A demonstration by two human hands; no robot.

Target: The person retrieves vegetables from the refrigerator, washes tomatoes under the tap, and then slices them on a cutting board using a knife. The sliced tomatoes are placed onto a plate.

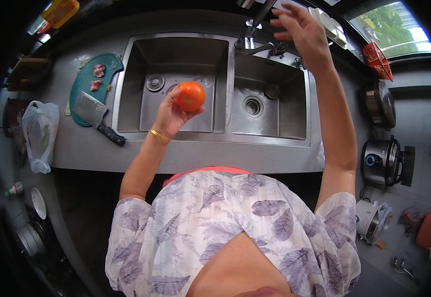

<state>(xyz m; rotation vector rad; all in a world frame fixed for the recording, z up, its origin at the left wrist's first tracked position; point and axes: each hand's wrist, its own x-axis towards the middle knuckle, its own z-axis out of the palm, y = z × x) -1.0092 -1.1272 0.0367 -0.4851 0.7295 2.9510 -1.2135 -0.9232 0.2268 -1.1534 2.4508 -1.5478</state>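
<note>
My left hand (174,115) holds a ripe red tomato (190,96) above the larger left basin (152,115) of a stainless steel double sink. Raised at the upper right, my right hand (301,31) has its fingers apart and holds nothing; it is beside the chrome faucet (249,39). Left of the sink lies a green cutting board (89,78) bearing pieces of raw meat (99,70). A cleaver (90,109) with a black handle rests partly on the board, its handle towards the sink's corner.
A plastic bag (41,135) sits at the counter's left. The smaller basin (256,126) has a drain strainer. To the right stand a lidded pot (380,105), an electric pressure cooker (381,161) and a red plastic basket (378,61) near the window.
</note>
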